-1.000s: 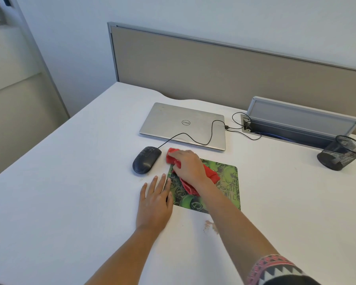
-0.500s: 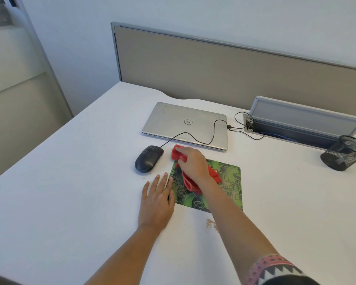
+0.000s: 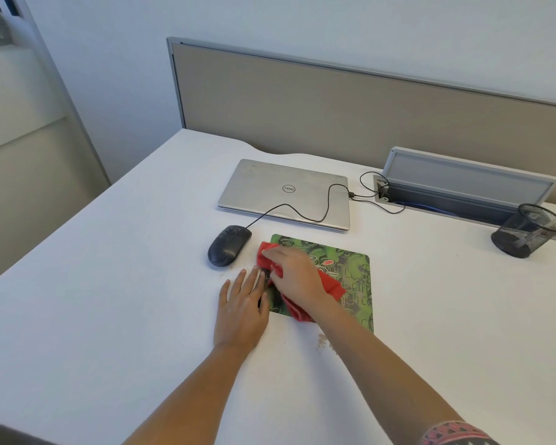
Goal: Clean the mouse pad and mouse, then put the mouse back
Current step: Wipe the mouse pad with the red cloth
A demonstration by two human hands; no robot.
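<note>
A green patterned mouse pad (image 3: 344, 268) lies on the white desk (image 3: 126, 284). My right hand (image 3: 297, 277) presses a red cloth (image 3: 331, 287) onto the pad's left half, fingers lying over the cloth. My left hand (image 3: 241, 303) lies flat on the desk with straight fingers, its fingertips and thumb at the pad's left edge. A black wired mouse (image 3: 228, 245) sits on the desk just left of the pad, beyond my left hand and apart from it. Its cable runs back over the laptop.
A closed silver laptop (image 3: 286, 191) lies behind the pad. An open cable tray (image 3: 463, 191) and a black mesh pen cup (image 3: 527, 231) stand at the back right. A beige partition (image 3: 366, 110) closes the desk's far side. Crumbs (image 3: 323, 342) lie near the pad's front edge.
My right hand has slid the red cloth from the pad's far left corner back toward me along the left side. My left hand stays put.
</note>
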